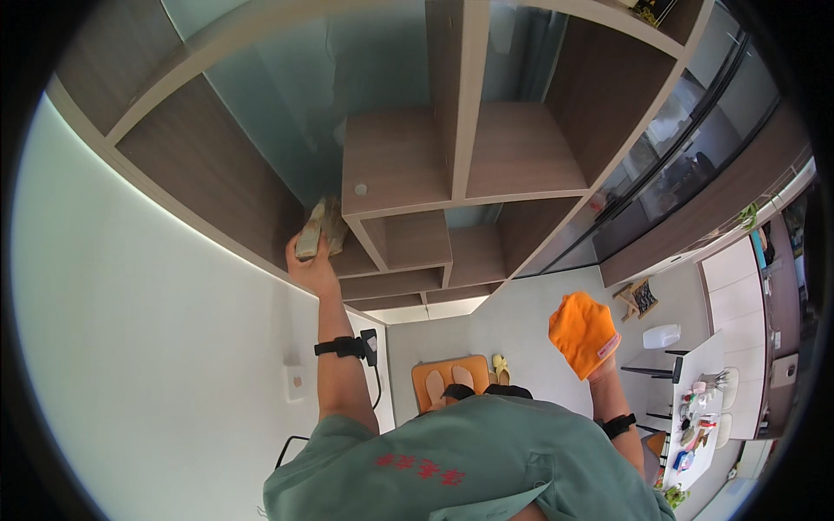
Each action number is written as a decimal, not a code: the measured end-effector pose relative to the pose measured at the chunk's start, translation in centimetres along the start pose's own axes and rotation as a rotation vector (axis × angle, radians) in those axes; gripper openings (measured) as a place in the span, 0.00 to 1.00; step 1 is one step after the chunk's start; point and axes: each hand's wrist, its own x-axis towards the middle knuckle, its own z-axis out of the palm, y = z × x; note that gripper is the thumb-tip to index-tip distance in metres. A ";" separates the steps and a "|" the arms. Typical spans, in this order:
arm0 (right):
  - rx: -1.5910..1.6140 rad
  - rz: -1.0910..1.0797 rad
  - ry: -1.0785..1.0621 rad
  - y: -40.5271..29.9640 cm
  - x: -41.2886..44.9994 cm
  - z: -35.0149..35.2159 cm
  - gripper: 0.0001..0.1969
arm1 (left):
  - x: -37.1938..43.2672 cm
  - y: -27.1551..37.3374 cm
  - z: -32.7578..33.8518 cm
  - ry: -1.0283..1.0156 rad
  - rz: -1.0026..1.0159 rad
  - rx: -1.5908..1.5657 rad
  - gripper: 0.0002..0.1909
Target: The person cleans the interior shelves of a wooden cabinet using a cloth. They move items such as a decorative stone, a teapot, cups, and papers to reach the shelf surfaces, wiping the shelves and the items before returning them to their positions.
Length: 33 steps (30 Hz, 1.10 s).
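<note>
My left hand (pixel 315 268) is closed around a pale, rough block (pixel 310 234), which could be stone or weathered wood. A browner rough piece (pixel 335 231) shows right beside it; whether the two are joined I cannot tell. Both are in the left-hand compartment of a wood-grain shelving unit (pixel 404 211), by its side panel (pixel 215 153). Out to the right, my right hand (pixel 603 370) holds an orange cloth (pixel 581 331) with a small pink label, away from the shelves. The cloth hides most of the fingers.
My bare feet stand on an orange-topped seat or stool (pixel 449 374), with yellow slippers (pixel 500 365) on the floor beside it. A white wall (pixel 163 312) borders the left. Glass-panelled doors (pixel 651 150) flank the shelves. A cluttered white table (pixel 694 365) and a folding stool (pixel 635 299) stand right.
</note>
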 end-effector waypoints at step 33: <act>0.061 0.113 -0.298 0.3 4.0 1.3 0.27 | 10.1 46.8 -18.5 -0.261 0.462 -0.568 0.27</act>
